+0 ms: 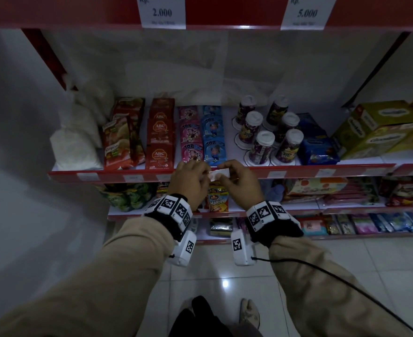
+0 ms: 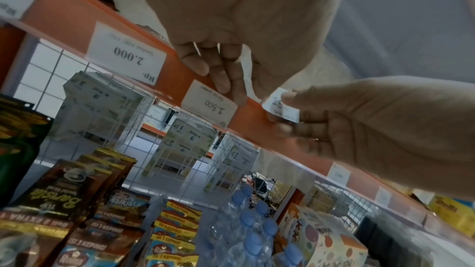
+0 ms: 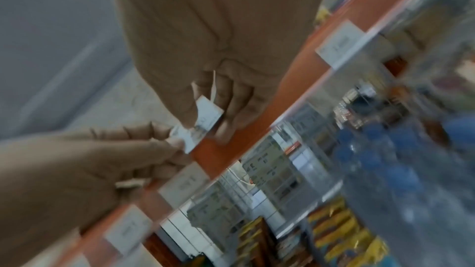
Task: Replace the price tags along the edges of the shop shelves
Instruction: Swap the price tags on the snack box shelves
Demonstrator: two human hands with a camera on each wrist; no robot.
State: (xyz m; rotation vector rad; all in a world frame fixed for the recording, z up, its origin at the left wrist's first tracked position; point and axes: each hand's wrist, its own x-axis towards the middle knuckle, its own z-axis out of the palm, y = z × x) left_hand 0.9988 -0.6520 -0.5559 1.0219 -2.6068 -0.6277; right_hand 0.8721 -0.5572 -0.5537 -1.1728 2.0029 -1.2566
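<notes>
Both hands meet at the red shelf edge (image 1: 297,171), in front of the pink and blue sachets. Between them is a small white price tag (image 1: 219,173). My left hand (image 1: 206,175) pinches its left end and my right hand (image 1: 223,171) pinches its right end. In the left wrist view my right hand (image 2: 290,109) holds the loose tag (image 2: 281,105), printed "15..", against the rail. My left fingers (image 2: 221,76) lie over a mounted "1.500" tag (image 2: 209,105). The right wrist view is blurred; there my right hand (image 3: 210,109) holds the white paper (image 3: 209,114), and my left hand (image 3: 176,141) meets it from below.
Further tags sit along the same rail (image 1: 133,177) (image 1: 274,174) (image 1: 325,172). Large "2.000" (image 1: 161,12) and "5.000" (image 1: 306,13) tags hang on the shelf above. ABC sachets (image 1: 160,142), lidded cups (image 1: 261,147) and yellow boxes (image 1: 375,132) fill the shelf. A black cable (image 1: 322,271) trails from my right wrist.
</notes>
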